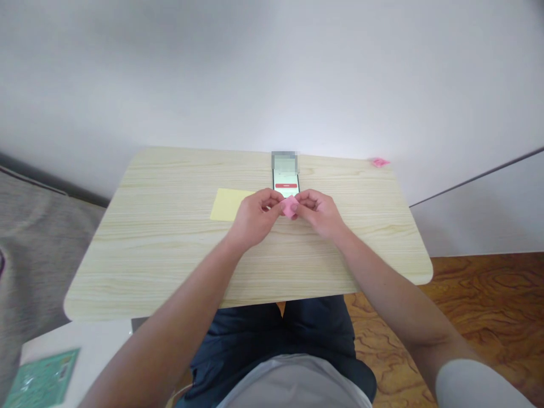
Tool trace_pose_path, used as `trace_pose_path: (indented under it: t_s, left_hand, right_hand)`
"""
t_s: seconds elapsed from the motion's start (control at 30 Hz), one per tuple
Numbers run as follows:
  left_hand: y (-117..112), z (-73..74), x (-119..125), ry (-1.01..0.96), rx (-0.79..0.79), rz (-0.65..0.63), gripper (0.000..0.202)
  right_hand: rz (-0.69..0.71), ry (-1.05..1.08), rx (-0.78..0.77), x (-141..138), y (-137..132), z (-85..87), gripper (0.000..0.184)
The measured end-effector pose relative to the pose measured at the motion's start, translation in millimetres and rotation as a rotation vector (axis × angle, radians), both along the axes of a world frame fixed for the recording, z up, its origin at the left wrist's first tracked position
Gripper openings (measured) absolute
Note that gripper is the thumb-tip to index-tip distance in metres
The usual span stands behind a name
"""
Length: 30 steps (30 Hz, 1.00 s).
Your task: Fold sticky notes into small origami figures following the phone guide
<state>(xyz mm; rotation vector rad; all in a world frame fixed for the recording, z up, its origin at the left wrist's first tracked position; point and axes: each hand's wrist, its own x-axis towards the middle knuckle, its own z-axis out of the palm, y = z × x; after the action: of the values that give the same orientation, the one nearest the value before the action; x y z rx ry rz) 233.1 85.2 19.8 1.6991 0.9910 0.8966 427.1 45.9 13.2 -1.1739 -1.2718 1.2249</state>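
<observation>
A small folded piece of pink paper (289, 206) is pinched between my two hands above the middle of the table. My left hand (258, 215) grips its left side with thumb and fingers. From the right, my right hand (318, 212) pinches the same paper, its thumb lying over the front. Just beyond the hands lies a phone (286, 177) with its screen lit; its near end is partly hidden. A sheet of yellow paper (227, 205) lies flat to the left, partly covered by my left hand.
A small folded pink paper piece (379, 162) sits at the table's far right corner. The light wooden table (148, 243) stands against a white wall (272, 73). At lower left, a green packet (45, 381) rests on a white surface; grey fabric (38, 266) lies beside the table.
</observation>
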Motion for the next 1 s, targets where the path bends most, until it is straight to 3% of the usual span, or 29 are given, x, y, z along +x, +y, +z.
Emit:
trace_pose_path:
  t_s: [0.13, 0.43, 0.67, 1.0]
  left_hand:
    - [12.7, -4.5, 3.0, -0.159, -0.082, -0.005, 0.018]
    - [9.1, -11.8, -1.9, -0.359, -0.136, 0.037, 0.011]
    - [4.2, -8.4, -5.9, -0.407, -0.146, -0.020, 0.004]
    - [-0.6, -3.0, -7.2, -0.410, -0.150, -0.053, 0.004]
  right_hand:
    - [0.004, 0.108, -0.041, 1.7, 16.8, -0.2, 0.025]
    - [0.042, 0.157, -0.027, -0.8, 25.3, -1.4, 0.017]
    - [0.057, 0.231, -0.051, 0.5, 17.2, -11.4, 0.011]
    - [0.072, 0.266, -0.118, 2.7, 15.9, -12.5, 0.011]
